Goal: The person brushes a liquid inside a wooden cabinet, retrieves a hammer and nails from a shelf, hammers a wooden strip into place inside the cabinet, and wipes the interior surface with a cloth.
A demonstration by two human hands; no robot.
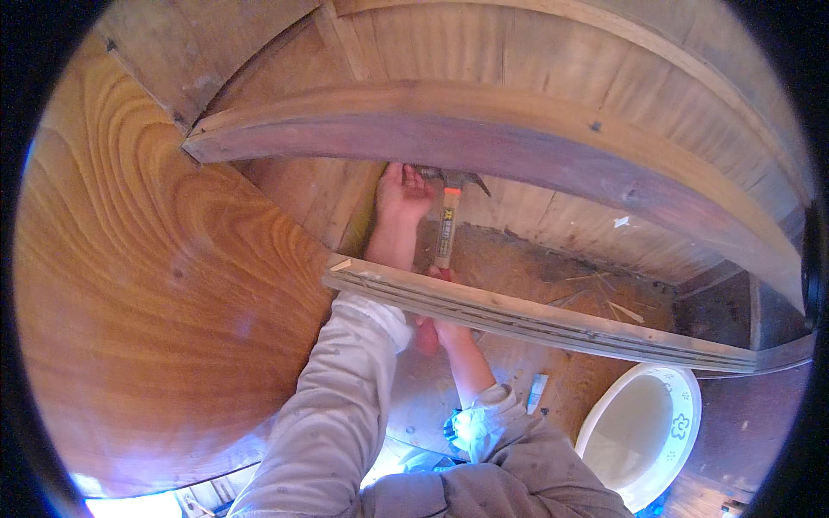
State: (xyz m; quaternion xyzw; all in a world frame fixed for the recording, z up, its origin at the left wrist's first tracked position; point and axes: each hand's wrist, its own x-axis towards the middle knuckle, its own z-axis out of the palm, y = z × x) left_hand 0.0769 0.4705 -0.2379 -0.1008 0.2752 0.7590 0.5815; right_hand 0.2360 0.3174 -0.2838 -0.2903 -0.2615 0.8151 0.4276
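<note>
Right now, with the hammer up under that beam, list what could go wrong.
1. The left hand rests right beside the claw hammer's head; a slip could catch its fingers.
2. The right hand grips the handle low, partly hidden behind the near plank, so aim may suffer.
3. Splinters lie on the wooden floor; more debris could fall.

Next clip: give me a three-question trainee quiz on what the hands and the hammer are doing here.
1. True or false: the right hand grips the handle of the hammer.
2. Where does the left hand rest?
A. on the white basin
B. up by the hammer's head, under the dark beam
C. on the plywood strip
3. Fill in: the white basin sits at the lower ____ of the picture.

Key: 1 true. 2 B, under the dark beam, beyond the plywood strip. 3 right.
</note>
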